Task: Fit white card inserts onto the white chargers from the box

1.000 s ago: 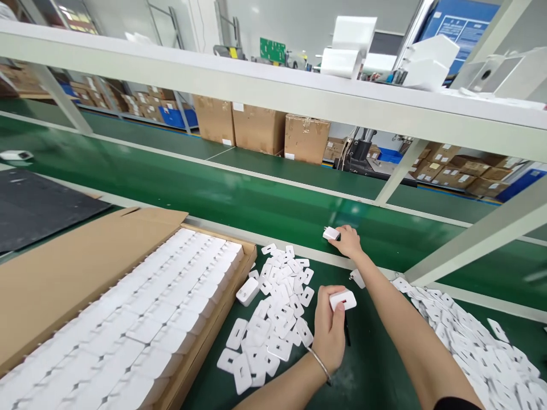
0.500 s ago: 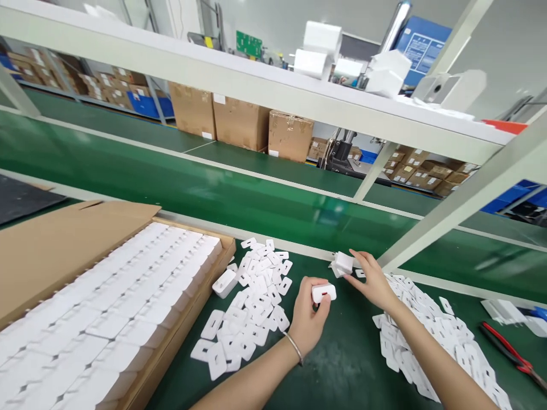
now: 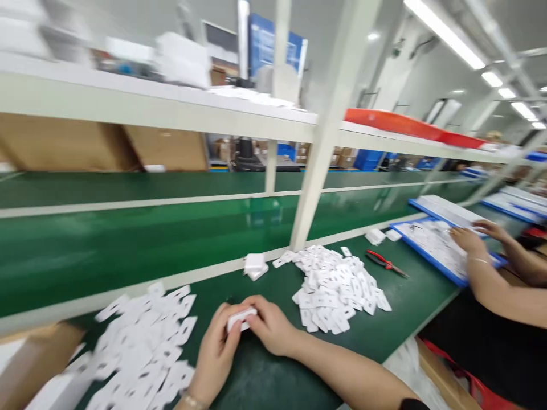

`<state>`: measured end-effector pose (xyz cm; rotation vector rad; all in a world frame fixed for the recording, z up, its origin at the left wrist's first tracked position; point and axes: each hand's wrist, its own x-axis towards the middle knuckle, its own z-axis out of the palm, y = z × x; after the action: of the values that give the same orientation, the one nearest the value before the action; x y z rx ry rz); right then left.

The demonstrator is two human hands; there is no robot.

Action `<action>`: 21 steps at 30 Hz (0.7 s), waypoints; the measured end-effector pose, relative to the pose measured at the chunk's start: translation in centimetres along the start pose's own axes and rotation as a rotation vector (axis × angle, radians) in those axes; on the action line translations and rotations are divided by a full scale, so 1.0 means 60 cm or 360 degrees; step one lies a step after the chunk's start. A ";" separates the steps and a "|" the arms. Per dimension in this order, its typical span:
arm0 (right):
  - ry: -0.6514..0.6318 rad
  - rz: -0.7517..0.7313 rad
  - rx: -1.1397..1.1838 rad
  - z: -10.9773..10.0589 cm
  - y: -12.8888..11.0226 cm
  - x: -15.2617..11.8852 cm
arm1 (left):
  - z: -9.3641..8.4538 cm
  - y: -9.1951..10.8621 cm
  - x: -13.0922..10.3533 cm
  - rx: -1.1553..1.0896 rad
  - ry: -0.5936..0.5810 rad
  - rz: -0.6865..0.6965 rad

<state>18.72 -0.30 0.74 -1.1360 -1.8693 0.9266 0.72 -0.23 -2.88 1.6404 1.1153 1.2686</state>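
Note:
My left hand (image 3: pixel 217 341) is closed around a small white charger (image 3: pixel 241 320) with a slot in its face, low over the green table (image 3: pixel 273 376). On the charger's right end press the fingers of my right hand (image 3: pixel 271 327), so both hands grip it. Beyond them, near the table's back edge, a white block-shaped charger (image 3: pixel 254 264) lies on another white piece. Flat white slotted plates form a blurred heap (image 3: pixel 141 350) left of my hands. To the right spreads a second heap of such plates (image 3: pixel 335 287).
Red-handled pliers (image 3: pixel 384 262) lie past the right heap. A slanting post (image 3: pixel 314 188) rises at the back edge to the shelf (image 3: pixel 171 108). At right, a co-worker's hands (image 3: pixel 474 242) are over a blue tray (image 3: pixel 431 259). A cardboard box (image 3: pixel 51 359) stands lower left.
The view has swung right, bringing the co-worker into sight. My right hand has left the charger at the back and joined my left hand on the held one.

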 end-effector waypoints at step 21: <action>0.0559 -0.0101 -0.0943 -0.076 -0.015 -0.008 | -0.105 0.134 -0.036 0.0485 0.0608 -0.0096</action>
<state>22.48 -0.18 3.50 -1.4575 -1.9111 0.1042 -4.26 -4.50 5.23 1.6004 1.6462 1.4671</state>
